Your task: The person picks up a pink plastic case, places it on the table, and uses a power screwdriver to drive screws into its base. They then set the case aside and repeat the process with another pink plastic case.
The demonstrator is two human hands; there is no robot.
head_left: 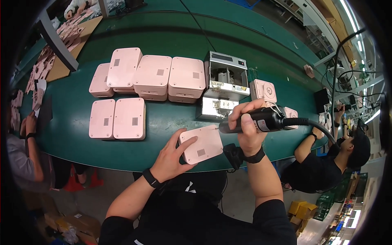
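Note:
A pale pink plastic box (206,143) with a slotted grille and corner screw holes lies near the table's front edge. My left hand (168,157) grips its left side, thumb at the front edge and fingers over the top. In my right hand (250,134) is a black electric screwdriver (265,120), tilted, with a cord off its rear. The driver's tip is at the box's far right corner; whether it sits in a screw cannot be made out. Just beyond stands a grey and black screw feeder (227,60).
Stacked pink boxes (187,77) stand at the back, and two more (130,118) lie left on the green table (163,118). Round-faced pink parts (264,90) sit right of the feeder. Co-workers are at left and right; a person in a black cap (326,167) is at right.

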